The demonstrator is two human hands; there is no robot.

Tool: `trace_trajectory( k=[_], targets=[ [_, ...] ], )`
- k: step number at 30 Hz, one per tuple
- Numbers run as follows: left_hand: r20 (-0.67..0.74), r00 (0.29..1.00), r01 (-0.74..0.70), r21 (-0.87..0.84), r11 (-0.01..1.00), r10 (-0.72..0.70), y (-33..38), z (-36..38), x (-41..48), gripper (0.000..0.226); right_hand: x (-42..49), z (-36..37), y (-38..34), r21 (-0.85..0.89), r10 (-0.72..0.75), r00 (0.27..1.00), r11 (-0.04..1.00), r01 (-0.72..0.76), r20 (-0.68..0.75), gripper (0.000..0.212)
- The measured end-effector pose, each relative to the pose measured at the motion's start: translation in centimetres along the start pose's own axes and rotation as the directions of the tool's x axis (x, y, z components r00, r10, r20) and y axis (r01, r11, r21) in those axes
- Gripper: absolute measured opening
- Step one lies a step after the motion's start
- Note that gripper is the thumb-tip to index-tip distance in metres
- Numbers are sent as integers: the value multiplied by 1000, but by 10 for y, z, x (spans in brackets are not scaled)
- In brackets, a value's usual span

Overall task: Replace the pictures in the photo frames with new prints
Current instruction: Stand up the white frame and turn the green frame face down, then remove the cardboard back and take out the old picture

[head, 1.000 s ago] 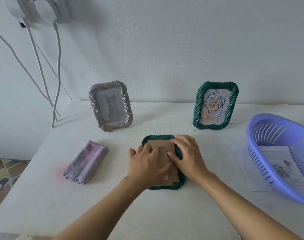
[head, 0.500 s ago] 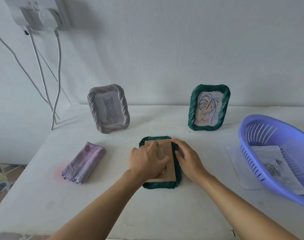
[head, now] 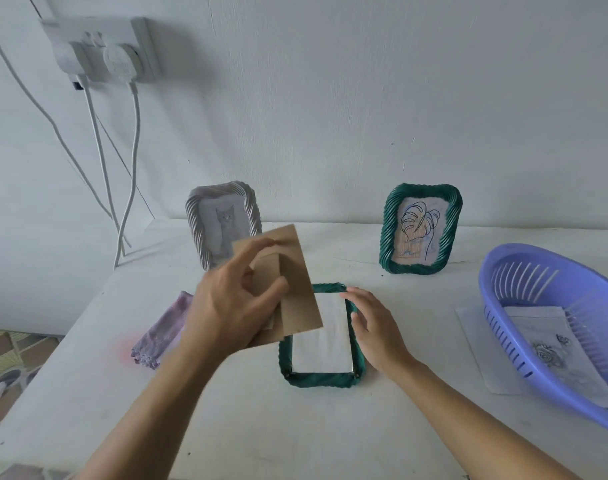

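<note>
The face-down green frame lies on the counter, its long axis running away from the person. Inside it the print shows its white back, uncovered. The right grip, fingers relaxed and holding nothing, is at the frame's right rim, so it is nearer to the print. The left grip pinches the cardboard backing above the frame's far left corner.

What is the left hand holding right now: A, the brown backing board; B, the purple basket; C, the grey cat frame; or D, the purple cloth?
A: the left hand grips the brown backing board, held above the face-down green frame.
</note>
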State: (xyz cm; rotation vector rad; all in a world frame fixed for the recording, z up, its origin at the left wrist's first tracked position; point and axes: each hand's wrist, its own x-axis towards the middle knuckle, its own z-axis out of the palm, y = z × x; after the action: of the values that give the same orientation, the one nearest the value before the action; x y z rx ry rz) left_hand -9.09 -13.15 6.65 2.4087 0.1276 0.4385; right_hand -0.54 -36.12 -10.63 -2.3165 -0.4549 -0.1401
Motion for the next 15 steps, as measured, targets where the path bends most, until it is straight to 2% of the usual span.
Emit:
trace_trajectory(
  k=[3,6,11,15],
  targets=[
    [-7,1000,7,109,994,-6,-16,-25,-1,46,0,2,1,-32,1,1000,999,-1,-10,44],
    [26,997,63,255,965,-72,-48,-28,-3,48,0,4,1,-49,16,1000,999,-16,0,44],
    [171,962,137,370,919,-213,-91,7,-11,50,-1,6,4,-39,-12,1000,999,11,-17,43],
    [219,956,79,449,890,-196,-118,44,-18,52,1,6,5,-69,-42,999,997,41,-22,40]
  ],
)
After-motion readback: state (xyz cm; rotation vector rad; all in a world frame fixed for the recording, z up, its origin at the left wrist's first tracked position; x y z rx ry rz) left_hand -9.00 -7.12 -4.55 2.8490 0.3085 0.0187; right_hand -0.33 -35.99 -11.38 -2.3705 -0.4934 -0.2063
